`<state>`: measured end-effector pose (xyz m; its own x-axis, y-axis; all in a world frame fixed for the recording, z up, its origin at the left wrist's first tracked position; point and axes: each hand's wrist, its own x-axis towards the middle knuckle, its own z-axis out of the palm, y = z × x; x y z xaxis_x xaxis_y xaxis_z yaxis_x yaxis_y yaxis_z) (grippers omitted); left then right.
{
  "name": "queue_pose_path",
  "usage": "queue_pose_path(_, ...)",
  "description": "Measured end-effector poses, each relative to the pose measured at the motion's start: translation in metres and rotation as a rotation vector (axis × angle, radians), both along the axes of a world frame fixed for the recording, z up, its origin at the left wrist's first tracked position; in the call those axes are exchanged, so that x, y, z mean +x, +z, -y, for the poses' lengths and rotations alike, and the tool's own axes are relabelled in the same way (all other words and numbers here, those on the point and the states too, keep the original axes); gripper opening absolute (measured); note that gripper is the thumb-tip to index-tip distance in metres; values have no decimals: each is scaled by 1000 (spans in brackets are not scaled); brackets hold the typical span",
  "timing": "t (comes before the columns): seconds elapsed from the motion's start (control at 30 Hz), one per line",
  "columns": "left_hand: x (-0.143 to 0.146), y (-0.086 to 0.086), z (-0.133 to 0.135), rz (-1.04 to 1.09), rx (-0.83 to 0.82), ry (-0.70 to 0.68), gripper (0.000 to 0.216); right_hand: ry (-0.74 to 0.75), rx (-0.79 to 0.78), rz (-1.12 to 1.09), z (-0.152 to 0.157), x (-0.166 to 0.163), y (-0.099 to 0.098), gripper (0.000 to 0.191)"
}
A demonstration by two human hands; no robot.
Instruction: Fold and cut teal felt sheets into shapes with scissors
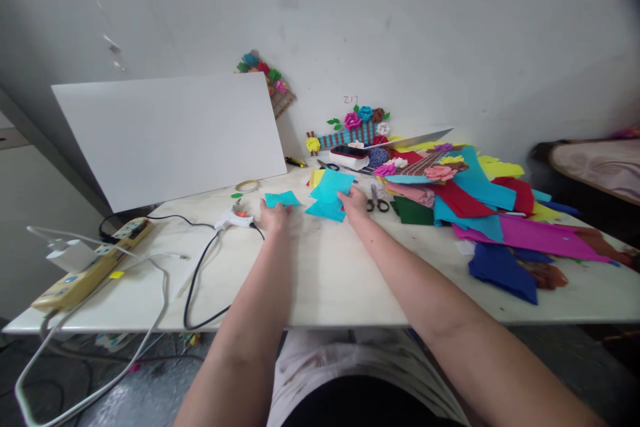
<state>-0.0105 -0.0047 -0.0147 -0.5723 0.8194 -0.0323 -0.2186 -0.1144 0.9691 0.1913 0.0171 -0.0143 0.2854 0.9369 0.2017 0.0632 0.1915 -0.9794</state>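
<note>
My left hand is closed on the edge of a small turquoise piece of paper, just over the table. Further right, my right hand pinches a larger turquoise sheet by its right side. Under that sheet another turquoise piece shows, and a bit of yellow paper sticks out behind. Black-handled scissors lie beside my right hand. A white hot-glue gun with a black cord rests left of my left hand.
Coloured paper sheets pile up on the right. Paper-flower guitars, one of them blue and brown, stand at the wall near a phone. A white board leans at back left. A power strip and loose cables occupy the left edge.
</note>
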Motion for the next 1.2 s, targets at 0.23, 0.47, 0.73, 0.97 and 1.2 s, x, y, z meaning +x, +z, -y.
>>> queue_pose_path(0.23, 19, 8, 4, -93, -103, 58, 74, -64, -24, 26, -2, 3, 3, 10)
queue_pose_path(0.47, 19, 10, 6, -404, -100, 94, 41, -96, -37, -57, 2, 7, 11, 7)
queue_pose_path(0.73, 37, 19, 25, -1271, -273, -133, 40, -154, 0, -105, 2, 15, 14, 7)
queue_pose_path(0.97, 40, 8, 22, -1456, -424, -394, 57, -192, 0, -146, -5, 20, 12, 16)
queue_pose_path(1.2, 39, 15, 28, -1496, -529, -394, 60, -204, -11, -180, -5, 20, 13, 17)
